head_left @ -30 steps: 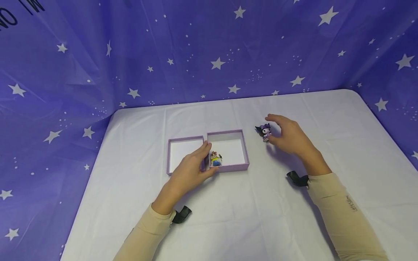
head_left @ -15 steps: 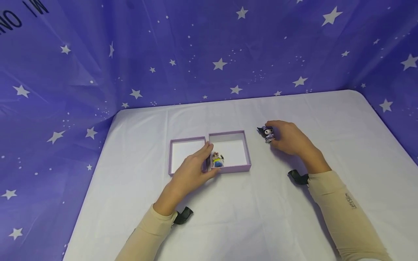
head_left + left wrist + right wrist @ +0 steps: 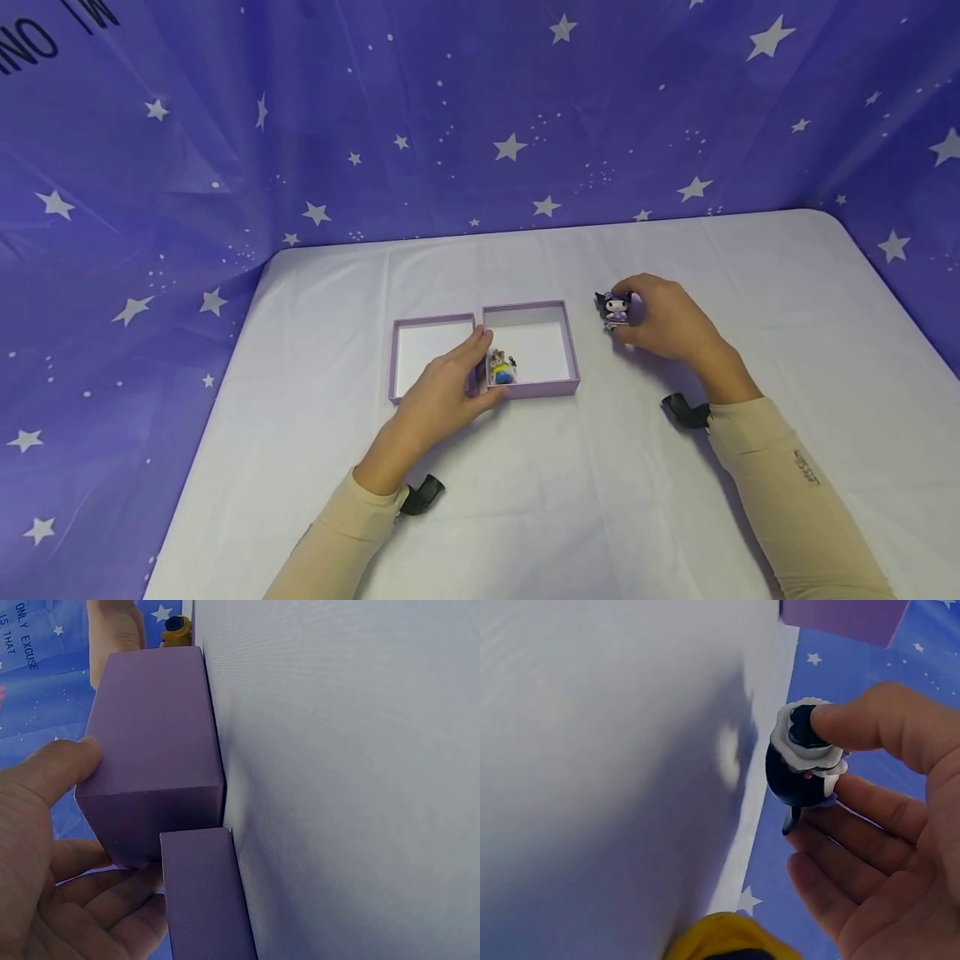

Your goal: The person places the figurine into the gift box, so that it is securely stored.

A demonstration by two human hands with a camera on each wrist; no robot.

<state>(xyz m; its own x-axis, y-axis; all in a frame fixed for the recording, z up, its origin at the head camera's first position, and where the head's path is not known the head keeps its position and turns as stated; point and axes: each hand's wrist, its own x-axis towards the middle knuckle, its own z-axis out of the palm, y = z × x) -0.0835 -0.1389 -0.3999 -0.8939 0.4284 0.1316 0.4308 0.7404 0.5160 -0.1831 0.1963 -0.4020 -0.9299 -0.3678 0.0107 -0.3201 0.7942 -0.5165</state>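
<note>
A small figurine (image 3: 617,310) with a black hood, white face and purple dress is pinched between thumb and fingertips of my right hand (image 3: 663,321). The right wrist view shows that figurine (image 3: 799,761) held above the table, its base under the thumb. My left hand (image 3: 438,387) holds the near left corner of an open purple box (image 3: 536,388), thumb on the front wall and fingers at the left side. Inside the box, in its near left corner, is a figurine (image 3: 502,368) in yellow and blue. The left wrist view shows the thumb on the box (image 3: 150,720).
A shallower purple tray or lid (image 3: 392,358) with a white inside lies left of the box, partly behind my left hand. A white cloth (image 3: 585,500) covers the table. A starry blue-purple curtain (image 3: 450,108) hangs behind and at both sides.
My right hand has closed on the black-hooded figurine and turned it more upright. My left hand stays at the box. The view has shifted slightly.
</note>
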